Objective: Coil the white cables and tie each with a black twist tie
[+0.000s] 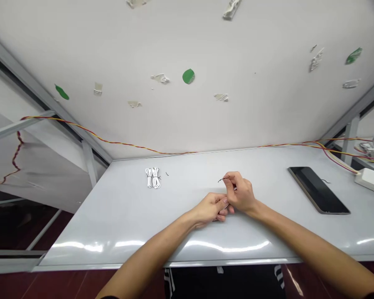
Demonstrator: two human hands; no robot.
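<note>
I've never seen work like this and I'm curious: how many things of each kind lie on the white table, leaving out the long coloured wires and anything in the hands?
White cord bundles: 2
Black tablet: 1
White power strip: 1
Short black wire bits: 2
Total: 6

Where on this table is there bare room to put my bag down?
The white table has bare patches between the coiled white cables and the left hand, and between the right hand and the black tablet. It's most crowded at the far right, where the tablet, white power strip and red-and-yellow wires gather.
</note>
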